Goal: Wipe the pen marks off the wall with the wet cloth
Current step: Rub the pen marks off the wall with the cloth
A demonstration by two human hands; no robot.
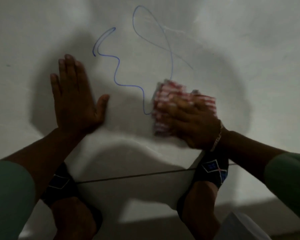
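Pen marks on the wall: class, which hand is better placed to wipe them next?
Right. The right hand presses the cloth against the pen marks; the left hand lies flat, empty.

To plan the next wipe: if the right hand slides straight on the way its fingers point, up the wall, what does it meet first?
The right hand pushes the cloth up and slightly left; the cloth would likely meet the blue pen line directly above it first.

1. Below you, the tiled floor shows a dark grout line crossing it.
2. Your feet wear dark sandals with a diamond pattern: one at the left, the other at the right.
3. A pale, blurred object sits at the lower right; you cannot tell what it is.
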